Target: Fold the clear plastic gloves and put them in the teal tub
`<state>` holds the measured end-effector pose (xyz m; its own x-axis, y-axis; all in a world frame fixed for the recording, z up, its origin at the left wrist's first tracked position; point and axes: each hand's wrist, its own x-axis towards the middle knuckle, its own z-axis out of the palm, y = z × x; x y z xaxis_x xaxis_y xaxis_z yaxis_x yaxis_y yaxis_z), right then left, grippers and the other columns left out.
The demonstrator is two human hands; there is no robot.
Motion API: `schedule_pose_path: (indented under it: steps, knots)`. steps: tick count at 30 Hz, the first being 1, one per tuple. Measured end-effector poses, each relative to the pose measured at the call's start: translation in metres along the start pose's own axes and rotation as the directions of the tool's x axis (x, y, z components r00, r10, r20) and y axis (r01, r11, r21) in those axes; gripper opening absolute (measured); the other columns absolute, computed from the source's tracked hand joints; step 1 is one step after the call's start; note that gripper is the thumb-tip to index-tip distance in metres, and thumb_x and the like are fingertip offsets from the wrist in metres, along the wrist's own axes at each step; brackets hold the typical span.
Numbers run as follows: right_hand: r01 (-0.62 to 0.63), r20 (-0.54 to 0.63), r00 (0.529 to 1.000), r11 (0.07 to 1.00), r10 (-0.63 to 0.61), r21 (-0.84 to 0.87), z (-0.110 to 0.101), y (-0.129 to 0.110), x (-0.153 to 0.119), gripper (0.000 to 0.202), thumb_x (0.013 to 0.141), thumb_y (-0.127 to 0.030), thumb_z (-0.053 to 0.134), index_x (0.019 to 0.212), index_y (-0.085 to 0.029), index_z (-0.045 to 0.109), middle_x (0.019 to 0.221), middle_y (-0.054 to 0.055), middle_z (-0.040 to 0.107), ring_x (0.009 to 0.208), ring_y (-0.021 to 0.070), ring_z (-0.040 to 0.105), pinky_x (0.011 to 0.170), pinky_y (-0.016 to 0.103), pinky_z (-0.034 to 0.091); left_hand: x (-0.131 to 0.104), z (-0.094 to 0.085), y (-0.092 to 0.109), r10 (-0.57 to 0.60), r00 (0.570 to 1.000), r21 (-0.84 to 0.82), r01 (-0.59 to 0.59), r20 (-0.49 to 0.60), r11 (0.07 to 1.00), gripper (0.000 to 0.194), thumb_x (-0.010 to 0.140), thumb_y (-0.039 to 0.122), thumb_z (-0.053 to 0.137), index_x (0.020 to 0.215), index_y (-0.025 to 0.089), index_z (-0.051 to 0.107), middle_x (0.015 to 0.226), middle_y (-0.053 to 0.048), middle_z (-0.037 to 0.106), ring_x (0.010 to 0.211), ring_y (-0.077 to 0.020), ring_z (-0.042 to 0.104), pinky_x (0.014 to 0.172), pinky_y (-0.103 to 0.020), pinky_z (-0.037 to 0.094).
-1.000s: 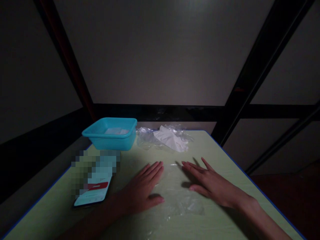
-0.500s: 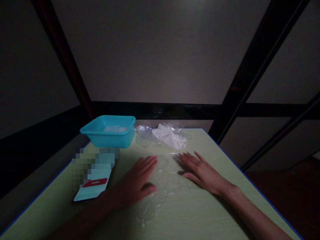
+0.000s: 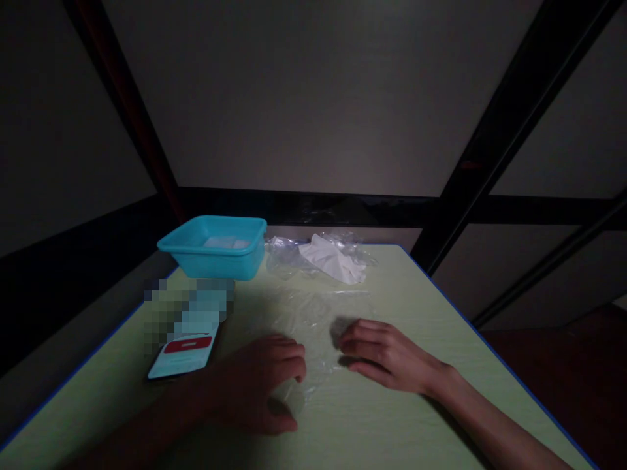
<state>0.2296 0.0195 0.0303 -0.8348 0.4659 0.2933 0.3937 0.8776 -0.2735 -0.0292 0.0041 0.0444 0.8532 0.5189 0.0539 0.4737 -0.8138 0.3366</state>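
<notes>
A clear plastic bag (image 3: pixel 318 313) lies flat and slightly wrinkled on the pale green table (image 3: pixel 421 431). My left hand (image 3: pixel 267 385) is over the bag's near left part, fingers curled and thumb well apart from them, with nothing visibly held. On the other side, my right hand (image 3: pixel 382 356) is at the bag's right edge, its fingers loosely bent and the thumb apart. Whether the fingertips press on the plastic is hard to tell in the dim light. Part of the bag is hidden beneath my left hand.
At the back left stands a blue plastic basin (image 3: pixel 220 261) with pale contents. A phone (image 3: pixel 189 356) with a lit screen, partly pixelated, lies in front of it. Crumpled clear plastic (image 3: pixel 284 258) and a white crumpled sheet (image 3: pixel 336 259) are near the table's far edge, by the wall (image 3: pixel 304 98).
Both hands have drawn back toward me over the bag. Their fingers, stretched out flat before, are now bent. The view has tilted slightly down.
</notes>
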Motion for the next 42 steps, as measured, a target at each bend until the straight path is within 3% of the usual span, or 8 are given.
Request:
schedule_pose_path:
  steps: [5, 11, 16, 20, 28, 34, 38, 42]
  knots:
    - [0.027, -0.014, 1.000, 1.000, -0.027, 0.000, 0.006, -0.006, 0.004, 0.030, 0.092, -0.033, 0.041, 0.087, -0.015, 0.064, 0.085, 0.007, 0.062, 0.080, 0.0173, 0.054, 0.071, 0.031, 0.046, 0.001, 0.000, 0.002, -0.058, 0.996, -0.094, 0.064, 0.072, 0.993, 0.050, 0.056, 0.030, 0.077, 0.095, 0.019, 0.048, 0.097, -0.003, 0.056, 0.088, -0.0214, 0.053, 0.080, -0.030, 0.041]
    - [0.013, 0.061, 0.998, 0.995, -0.007, -0.094, 0.016, -0.017, 0.013, 0.029, 0.092, -0.034, 0.041, 0.083, -0.016, 0.062, 0.079, 0.005, 0.058, 0.074, 0.0166, 0.051, 0.068, 0.029, 0.044, 0.003, -0.001, 0.004, -0.089, 0.991, -0.127, 0.102, 0.104, 0.987, 0.039, 0.059, 0.021, 0.063, 0.093, 0.020, 0.045, 0.095, -0.003, 0.055, 0.086, -0.0217, 0.054, 0.078, -0.030, 0.043]
    - [-0.009, 0.069, 0.997, 0.991, 0.018, -0.131, 0.021, -0.019, 0.015, 0.029, 0.092, -0.033, 0.041, 0.078, -0.017, 0.060, 0.077, 0.004, 0.057, 0.072, 0.0164, 0.051, 0.067, 0.028, 0.043, 0.002, 0.003, 0.007, -0.046, 0.997, -0.026, 0.048, 0.068, 0.999, 0.036, 0.059, 0.007, 0.050, 0.093, 0.019, 0.045, 0.095, -0.005, 0.057, 0.089, -0.0220, 0.053, 0.085, -0.033, 0.040]
    - [-0.043, 0.069, 0.996, 0.997, 0.047, -0.067, 0.022, -0.018, 0.014, 0.025, 0.091, -0.033, 0.042, 0.086, -0.016, 0.060, 0.081, 0.005, 0.057, 0.077, 0.0171, 0.052, 0.070, 0.028, 0.043, 0.002, 0.003, 0.005, -0.057, 0.998, 0.010, 0.056, 0.025, 0.998, 0.040, 0.064, -0.001, 0.041, 0.098, 0.020, 0.046, 0.087, -0.002, 0.057, 0.082, -0.0185, 0.055, 0.075, -0.027, 0.041]
    - [-0.161, 0.068, 0.985, 0.984, 0.155, 0.077, 0.020, -0.022, 0.018, 0.019, 0.086, -0.032, 0.053, 0.094, -0.016, 0.060, 0.086, 0.005, 0.058, 0.082, 0.0179, 0.054, 0.073, 0.028, 0.044, 0.004, 0.005, 0.000, -0.179, 0.981, -0.148, 0.167, -0.076, 0.975, 0.042, 0.077, 0.007, 0.039, 0.116, 0.021, 0.041, 0.082, -0.001, 0.058, 0.073, -0.0176, 0.056, 0.067, -0.028, 0.041]
    - [-0.282, -0.019, 0.954, 0.916, 0.299, 0.286, 0.025, -0.025, 0.021, 0.014, 0.087, -0.017, 0.047, 0.076, -0.017, 0.057, 0.070, 0.000, 0.051, 0.063, 0.0121, 0.049, 0.058, 0.022, 0.039, 0.010, 0.012, -0.008, -0.363, 0.922, -0.533, 0.242, -0.135, 0.811, 0.046, 0.077, 0.012, 0.039, 0.121, 0.019, 0.032, 0.088, 0.000, 0.053, 0.061, -0.0107, 0.051, 0.058, -0.024, 0.041]
    - [-0.371, -0.028, 0.910, 0.844, 0.413, 0.388, 0.027, -0.024, 0.022, 0.010, 0.083, -0.013, 0.048, 0.081, -0.016, 0.057, 0.062, -0.003, 0.047, 0.055, 0.0106, 0.043, 0.051, 0.020, 0.034, 0.009, 0.011, -0.020, -0.419, 0.906, -0.741, 0.240, -0.061, 0.627, 0.050, 0.078, 0.027, 0.051, 0.123, 0.022, 0.030, 0.097, -0.001, 0.051, 0.054, -0.0075, 0.048, 0.049, -0.021, 0.037]
    - [-0.405, -0.017, 0.893, 0.818, 0.451, 0.408, 0.027, -0.024, 0.022, 0.010, 0.082, -0.012, 0.049, 0.086, -0.015, 0.058, 0.061, -0.004, 0.046, 0.054, 0.0105, 0.043, 0.051, 0.021, 0.033, 0.010, 0.008, -0.024, -0.443, 0.896, -0.820, 0.261, 0.010, 0.509, 0.069, 0.063, 0.025, 0.066, 0.122, 0.021, 0.032, 0.089, 0.001, 0.053, 0.057, -0.0092, 0.049, 0.051, -0.020, 0.038]
